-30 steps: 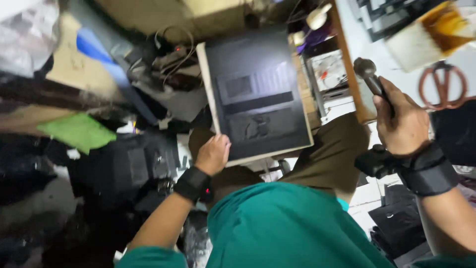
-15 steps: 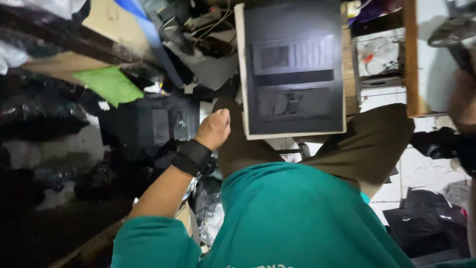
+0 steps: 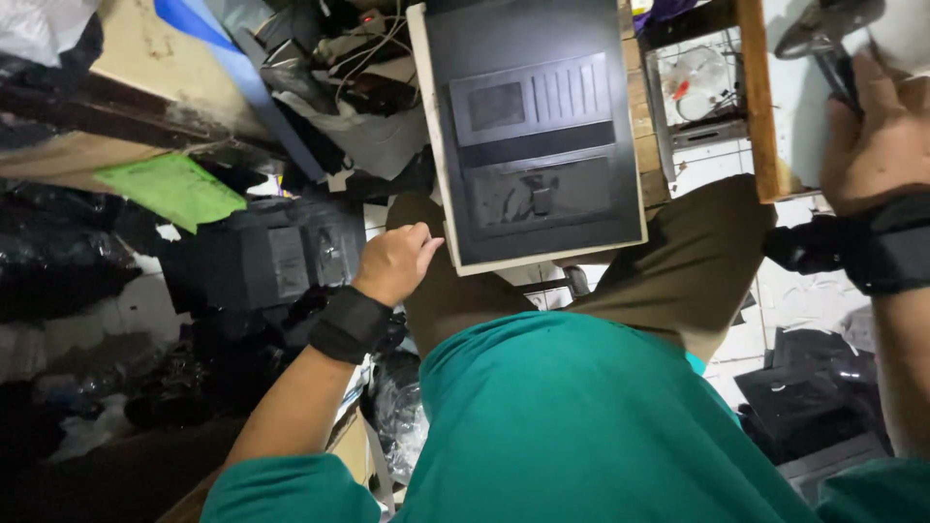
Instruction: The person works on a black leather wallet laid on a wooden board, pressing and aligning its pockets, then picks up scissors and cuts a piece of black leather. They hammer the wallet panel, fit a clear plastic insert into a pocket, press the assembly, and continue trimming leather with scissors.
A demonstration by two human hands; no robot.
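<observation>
- The left hand [image 3: 395, 261] gripped the lower left edge of a flat dark panel [image 3: 535, 131] resting across the person's knees.
- The right hand [image 3: 877, 126], raised at the right, was closed around a dark-handled tool [image 3: 823, 44].

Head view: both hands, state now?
Left hand: curled, gripping the lower left edge of the dark panel.
Right hand: closed on a dark tool handle.
</observation>
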